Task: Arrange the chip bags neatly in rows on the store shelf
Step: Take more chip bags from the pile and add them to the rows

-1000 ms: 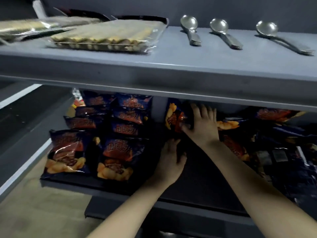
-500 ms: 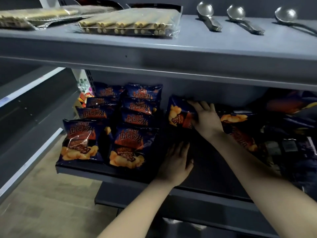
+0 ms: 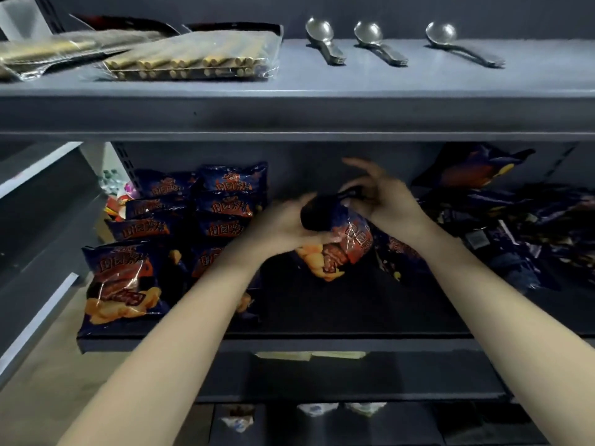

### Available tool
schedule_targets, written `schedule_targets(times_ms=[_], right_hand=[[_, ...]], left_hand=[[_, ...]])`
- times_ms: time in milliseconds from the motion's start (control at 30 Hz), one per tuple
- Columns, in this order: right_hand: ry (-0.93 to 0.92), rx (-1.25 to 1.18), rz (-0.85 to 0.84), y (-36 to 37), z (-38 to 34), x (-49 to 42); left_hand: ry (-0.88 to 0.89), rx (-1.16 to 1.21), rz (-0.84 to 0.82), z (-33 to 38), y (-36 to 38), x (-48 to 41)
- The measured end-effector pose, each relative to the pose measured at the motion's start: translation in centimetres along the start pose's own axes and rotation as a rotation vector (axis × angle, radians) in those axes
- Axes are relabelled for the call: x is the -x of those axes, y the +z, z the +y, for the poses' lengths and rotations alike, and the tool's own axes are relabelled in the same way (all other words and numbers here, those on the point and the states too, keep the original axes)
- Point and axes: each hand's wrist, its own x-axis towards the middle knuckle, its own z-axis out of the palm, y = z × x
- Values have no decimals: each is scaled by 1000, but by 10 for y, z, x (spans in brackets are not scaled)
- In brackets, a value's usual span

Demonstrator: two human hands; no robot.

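Dark blue chip bags with orange print lie in two overlapping rows [image 3: 180, 226] at the left of the lower shelf [image 3: 322, 344]. A loose heap of the same bags [image 3: 502, 226] sprawls at the right. Between them, both hands hold one chip bag [image 3: 341, 249] lifted above the dark shelf floor. My left hand [image 3: 283, 226] grips its left upper part. My right hand [image 3: 383, 201] pinches its top edge, fingers partly spread. The bag's top is blurred and dark.
The upper shelf [image 3: 322, 114] juts out just above my hands. On it lie clear packs of wafer sticks [image 3: 193, 61] and three metal spoons [image 3: 373, 43]. A neighbouring shelf unit [image 3: 38, 220] stands at the left. Small packets [image 3: 322, 408] show below.
My left hand rose from the shelf floor and joined my right hand on a chip bag. The bag came forward from the back of the shelf and is now lifted between both hands.
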Motion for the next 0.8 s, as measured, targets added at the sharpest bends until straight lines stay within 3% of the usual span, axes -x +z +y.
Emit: schedule_targets(times_ms=[33,100,200,333,400,500,800], right_hand=[[6,-23,-1,2,-3,6],[8,-2,35,7,-5,17],[7,50,160,8,-3,27],[155,-198,441,-12,3,35],[289,-456,403,-16,8,43],[488,-757,152,3,13,59],[492,-637,161,36,27,48]], left_hand=[[-29,123,-108,2,3,1],[-58,306,-167,0,18,4],[-82,453,-159,-3,35,9],[-169,787,-2,-11,31,13],[-237,972,97,-9,31,15],[-228,1092,128,-2,43,15],[-165,1001,194,-17,60,19]])
